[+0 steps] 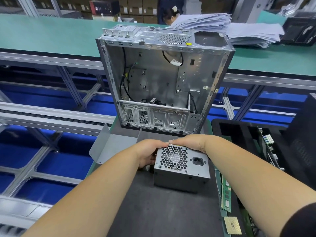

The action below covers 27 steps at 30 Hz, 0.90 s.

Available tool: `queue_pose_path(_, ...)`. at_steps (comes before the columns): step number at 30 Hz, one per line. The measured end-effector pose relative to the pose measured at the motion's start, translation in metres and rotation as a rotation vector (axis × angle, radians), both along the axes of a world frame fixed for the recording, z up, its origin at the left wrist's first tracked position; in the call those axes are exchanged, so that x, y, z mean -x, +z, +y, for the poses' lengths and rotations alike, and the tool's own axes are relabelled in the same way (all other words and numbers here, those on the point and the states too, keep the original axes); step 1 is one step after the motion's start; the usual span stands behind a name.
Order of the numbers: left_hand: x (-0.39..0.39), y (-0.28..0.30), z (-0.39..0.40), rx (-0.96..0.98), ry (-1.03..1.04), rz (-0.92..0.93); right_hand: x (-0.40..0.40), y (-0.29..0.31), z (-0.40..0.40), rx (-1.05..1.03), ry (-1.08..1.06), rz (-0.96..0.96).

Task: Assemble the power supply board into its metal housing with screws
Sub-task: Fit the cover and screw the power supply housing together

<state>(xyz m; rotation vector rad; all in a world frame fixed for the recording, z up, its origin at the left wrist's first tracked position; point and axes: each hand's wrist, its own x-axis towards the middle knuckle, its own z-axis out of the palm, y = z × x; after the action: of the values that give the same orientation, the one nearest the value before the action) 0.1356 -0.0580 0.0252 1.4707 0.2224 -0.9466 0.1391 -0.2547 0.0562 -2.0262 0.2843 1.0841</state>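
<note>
We are gripping the supply (pixel 181 165) with both hands on the dark mat (pixel 153 211). Our left hand (pixel 147 153) is clamping its left side, fingers wrapping behind it; our right hand (pixel 191 142) is pressing down over its far top edge. The supply's fan grille and power socket are facing us. Just beyond the supply, the open case (pixel 159 82) is standing tilted, its empty inside with loose black cables facing us. Left of the supply, a grey panel (pixel 111 146) is lying flat. Right of the supply, green memory sticks (pixel 226 195) are lying along the mat's edge, with a processor (pixel 232 225) nearest us.
</note>
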Motion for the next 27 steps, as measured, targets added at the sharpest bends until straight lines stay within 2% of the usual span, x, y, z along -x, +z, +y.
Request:
queue_pose_path(2, 0.003, -0.003, 0.002, -0.001, 0.004, -0.021, -0.002, 0.001, 0.000, 0.225, 0.078, -0.244)
queue_pose_path(4, 0.006, -0.004, 0.004, -0.010, 0.000, -0.038, 0.000, 0.003, -0.002, 0.344, 0.110, -0.450)
queue_pose_path(9, 0.014, 0.005, 0.011, -0.011, 0.094, -0.137, 0.013, 0.014, -0.006, 0.216, -0.146, -0.670)
queue_pose_path(15, 0.026, 0.037, 0.052, -0.061, 0.226, -0.415, 0.036, 0.037, 0.023, -0.028, -0.291, -0.811)
queue_pose_path(20, 0.047, 0.042, 0.112, -0.153, 0.317, -0.605, 0.062, 0.045, 0.071, -0.374, -0.360, -0.873)
queue_pose_path(23, 0.064, 0.034, 0.142, -0.221, 0.349, -0.646, 0.073, 0.043, 0.100, -0.467, -0.397, -0.879)
queue_pose_path(27, 0.086, 0.018, 0.169, -0.336, 0.350, -0.634, 0.079, 0.032, 0.130, -0.549, -0.421, -0.789)
